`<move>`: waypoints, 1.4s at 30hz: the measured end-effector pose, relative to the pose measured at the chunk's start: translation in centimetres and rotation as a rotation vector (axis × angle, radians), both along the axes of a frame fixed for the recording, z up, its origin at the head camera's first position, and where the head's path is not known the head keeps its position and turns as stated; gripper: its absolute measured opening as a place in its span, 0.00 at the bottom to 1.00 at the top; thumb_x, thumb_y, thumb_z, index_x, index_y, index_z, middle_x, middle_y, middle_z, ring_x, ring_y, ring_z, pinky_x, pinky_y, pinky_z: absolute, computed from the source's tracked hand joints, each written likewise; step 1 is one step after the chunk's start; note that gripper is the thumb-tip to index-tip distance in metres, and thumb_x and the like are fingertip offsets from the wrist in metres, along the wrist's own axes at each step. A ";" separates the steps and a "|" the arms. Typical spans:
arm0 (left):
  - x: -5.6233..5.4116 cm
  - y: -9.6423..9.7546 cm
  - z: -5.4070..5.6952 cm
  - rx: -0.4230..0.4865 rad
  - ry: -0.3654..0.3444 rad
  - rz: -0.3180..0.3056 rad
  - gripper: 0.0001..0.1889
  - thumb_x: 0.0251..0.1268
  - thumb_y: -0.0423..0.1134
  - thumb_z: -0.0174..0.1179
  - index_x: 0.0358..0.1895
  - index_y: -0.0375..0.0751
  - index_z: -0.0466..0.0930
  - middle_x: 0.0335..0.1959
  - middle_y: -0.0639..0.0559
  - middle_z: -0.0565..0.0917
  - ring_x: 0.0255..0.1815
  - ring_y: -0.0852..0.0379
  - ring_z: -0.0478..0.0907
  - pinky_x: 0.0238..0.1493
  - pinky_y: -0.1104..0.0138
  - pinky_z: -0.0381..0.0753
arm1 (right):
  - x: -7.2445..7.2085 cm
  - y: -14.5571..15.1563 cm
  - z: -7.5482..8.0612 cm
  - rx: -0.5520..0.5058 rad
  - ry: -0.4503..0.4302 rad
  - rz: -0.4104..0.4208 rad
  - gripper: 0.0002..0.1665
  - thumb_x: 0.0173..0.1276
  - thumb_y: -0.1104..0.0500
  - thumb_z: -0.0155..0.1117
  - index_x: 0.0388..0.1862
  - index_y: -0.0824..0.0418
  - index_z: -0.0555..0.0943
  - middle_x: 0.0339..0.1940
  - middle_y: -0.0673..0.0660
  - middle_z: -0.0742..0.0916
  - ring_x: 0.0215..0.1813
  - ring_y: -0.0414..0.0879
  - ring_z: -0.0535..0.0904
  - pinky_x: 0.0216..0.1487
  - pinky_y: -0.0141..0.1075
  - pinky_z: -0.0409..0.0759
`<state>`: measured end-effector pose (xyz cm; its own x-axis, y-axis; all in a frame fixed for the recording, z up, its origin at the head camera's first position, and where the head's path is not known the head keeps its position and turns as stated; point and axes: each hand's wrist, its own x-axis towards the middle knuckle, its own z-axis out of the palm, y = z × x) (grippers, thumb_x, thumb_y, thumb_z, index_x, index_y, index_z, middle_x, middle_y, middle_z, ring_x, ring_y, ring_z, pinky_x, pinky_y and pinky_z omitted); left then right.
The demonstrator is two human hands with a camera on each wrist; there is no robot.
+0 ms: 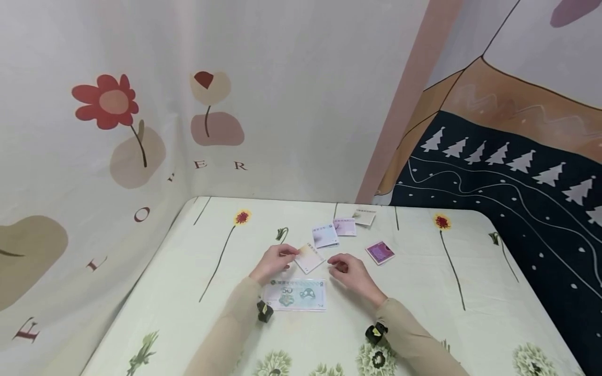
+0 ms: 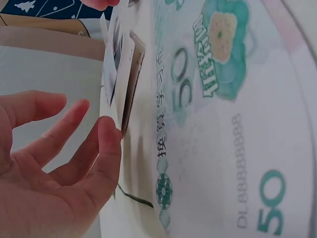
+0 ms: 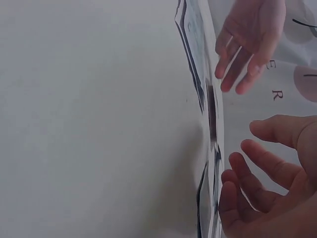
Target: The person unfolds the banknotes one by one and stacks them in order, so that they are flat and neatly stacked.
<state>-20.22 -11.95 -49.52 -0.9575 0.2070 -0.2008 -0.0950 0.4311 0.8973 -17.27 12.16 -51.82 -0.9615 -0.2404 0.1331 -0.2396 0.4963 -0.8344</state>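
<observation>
A folded play banknote with a yellowish print (image 1: 309, 258) lies turned at an angle on the table between the two hands. My left hand (image 1: 277, 260) is at its left corner, fingers loosely bent, the fingertips right by its edge in the left wrist view. My right hand (image 1: 350, 270) hovers just right of the note, fingers relaxed and slightly curved, holding nothing. In front of both lies a flat green 50 play banknote (image 1: 301, 295), its print large in the left wrist view.
Behind the hands lie a folded bluish note (image 1: 325, 236), a folded purple note (image 1: 345, 226) and a folded brownish note (image 1: 364, 216). A darker magenta note (image 1: 380, 253) lies to the right. The flower-printed tablecloth (image 1: 164, 292) meets a hanging curtain (image 1: 301, 104) at the back.
</observation>
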 end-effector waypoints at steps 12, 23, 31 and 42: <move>-1.3 0.6 -0.2 0.095 -0.022 0.076 0.18 0.64 0.28 0.56 0.57 0.29 0.74 0.56 0.34 0.76 0.56 0.40 0.75 0.49 0.59 0.80 | -1.6 -2.2 0.0 0.106 -0.041 -0.013 0.11 0.60 0.65 0.65 0.42 0.64 0.85 0.42 0.58 0.85 0.45 0.52 0.79 0.50 0.48 0.76; -2.4 0.8 -0.7 0.082 -0.050 0.018 0.15 0.63 0.29 0.58 0.54 0.32 0.78 0.51 0.40 0.81 0.44 0.50 0.79 0.39 0.66 0.80 | -3.4 -2.7 -0.5 0.180 -0.063 -0.018 0.07 0.57 0.66 0.67 0.35 0.59 0.85 0.28 0.48 0.81 0.32 0.41 0.74 0.37 0.37 0.73; -2.7 0.9 -1.4 0.120 -0.097 -0.038 0.15 0.59 0.25 0.59 0.50 0.34 0.81 0.35 0.47 0.83 0.20 0.60 0.68 0.21 0.71 0.66 | -3.5 -3.1 -0.5 0.224 -0.048 -0.021 0.08 0.55 0.66 0.71 0.33 0.56 0.83 0.24 0.46 0.78 0.28 0.41 0.72 0.32 0.36 0.71; -2.4 1.0 -1.5 0.143 -0.042 0.000 0.15 0.57 0.25 0.60 0.49 0.37 0.82 0.39 0.47 0.81 0.33 0.57 0.75 0.27 0.70 0.72 | -2.9 -2.7 0.2 0.163 -0.108 -0.032 0.12 0.55 0.66 0.69 0.40 0.58 0.84 0.36 0.52 0.82 0.37 0.45 0.74 0.41 0.40 0.73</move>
